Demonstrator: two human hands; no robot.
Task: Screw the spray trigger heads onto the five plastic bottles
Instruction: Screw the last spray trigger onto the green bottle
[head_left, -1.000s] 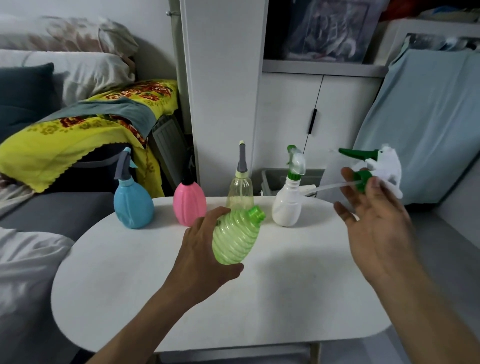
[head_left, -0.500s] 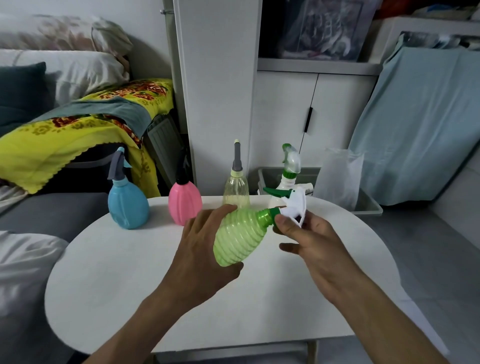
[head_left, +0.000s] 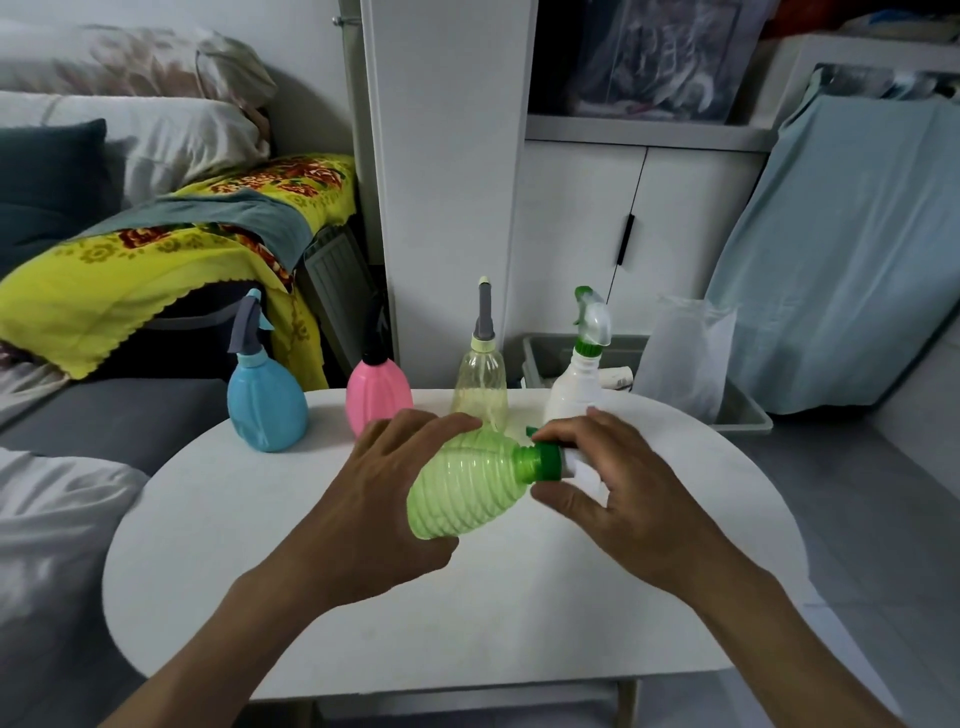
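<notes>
My left hand grips a ribbed light-green bottle, held tilted above the white oval table with its neck pointing right. My right hand is wrapped around a green-and-white spray trigger head whose green collar sits on the bottle's neck; most of the head is hidden by my fingers. At the back of the table stand a blue bottle, a pink bottle, a clear yellowish bottle and a white bottle, each with a spray head on top.
A bed with a yellow floral blanket and pillows lies to the left. White cabinets stand behind the table. A grey bin with a plastic bag and a light-blue covered object sit on the floor at right.
My right hand brought the trigger head from the far right to the bottle's neck, and the green collar now sits over the mouth. The view shifted slightly downward.
</notes>
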